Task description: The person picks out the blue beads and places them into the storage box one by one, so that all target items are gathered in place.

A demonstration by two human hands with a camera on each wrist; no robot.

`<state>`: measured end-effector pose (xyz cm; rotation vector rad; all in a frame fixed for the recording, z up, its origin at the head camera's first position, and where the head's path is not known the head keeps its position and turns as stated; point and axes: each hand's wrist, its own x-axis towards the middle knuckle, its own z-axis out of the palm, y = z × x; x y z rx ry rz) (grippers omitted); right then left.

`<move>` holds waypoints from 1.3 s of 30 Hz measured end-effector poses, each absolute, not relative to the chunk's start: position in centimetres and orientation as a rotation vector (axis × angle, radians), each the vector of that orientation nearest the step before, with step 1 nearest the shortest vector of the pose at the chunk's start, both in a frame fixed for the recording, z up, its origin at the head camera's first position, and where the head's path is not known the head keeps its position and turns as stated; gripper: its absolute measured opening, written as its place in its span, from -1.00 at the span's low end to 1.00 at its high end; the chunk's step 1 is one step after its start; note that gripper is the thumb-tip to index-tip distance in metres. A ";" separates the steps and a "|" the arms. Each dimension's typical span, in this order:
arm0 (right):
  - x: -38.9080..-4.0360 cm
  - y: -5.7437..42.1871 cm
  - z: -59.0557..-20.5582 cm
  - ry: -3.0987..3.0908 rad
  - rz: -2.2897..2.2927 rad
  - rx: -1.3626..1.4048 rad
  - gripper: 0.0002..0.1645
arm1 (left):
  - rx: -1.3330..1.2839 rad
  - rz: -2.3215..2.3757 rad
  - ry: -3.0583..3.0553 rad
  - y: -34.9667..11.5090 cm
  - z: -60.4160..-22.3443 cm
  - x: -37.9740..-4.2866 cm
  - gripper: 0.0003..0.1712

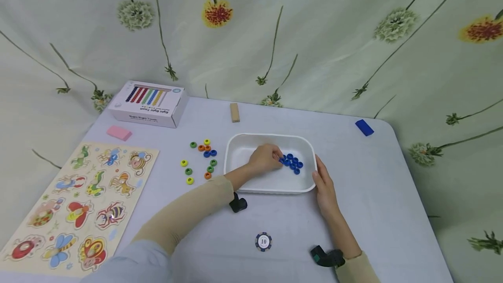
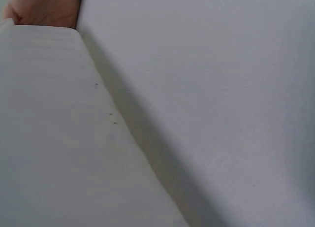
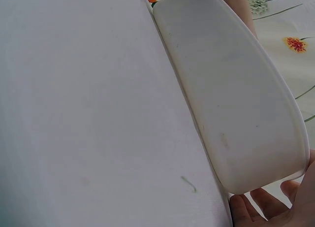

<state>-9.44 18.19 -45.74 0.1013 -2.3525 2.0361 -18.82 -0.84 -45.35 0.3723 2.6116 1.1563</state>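
Observation:
A white plastic tray [image 1: 259, 184] stands on the table with several blue beads [image 1: 296, 171] grouped in its right part. My left hand [image 1: 265, 159] reaches into the tray from the left, fingers bent down, its fingertips at the leftmost blue bead, which they partly cover. My right hand [image 1: 326, 187] holds the tray's right end, thumb at the rim and fingers along the outer wall. In the right wrist view, the fingers [image 3: 268, 203] lie against the outer wall of the tray [image 3: 236, 99]. The left wrist view shows the tray's outer side [image 2: 74, 123] but no beads.
Left of the tray lie loose green, yellow, orange and blue beads [image 1: 208, 175]. A bug picture board [image 1: 90, 187], pink block [image 1: 119, 132] and bead-toy box [image 1: 149, 104] occupy the left. Behind is a wooden block [image 1: 234, 112]; right, a blue block [image 1: 364, 127]; in front, a poker chip [image 1: 263, 241].

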 end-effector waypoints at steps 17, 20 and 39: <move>-9.5 18.1 -45.8 -2.340 2.043 0.131 -0.46 | 0.504 1.091 2.694 -2.7 -42.5 -16.1 -0.53; -9.5 18.1 -45.8 -2.343 2.034 0.120 -0.46 | 0.577 1.198 2.806 -4.7 -40.8 -14.7 -0.56; -9.5 18.2 -45.9 -2.323 2.058 0.120 -0.46 | -0.119 1.860 2.863 -20.0 -47.3 -14.3 -0.63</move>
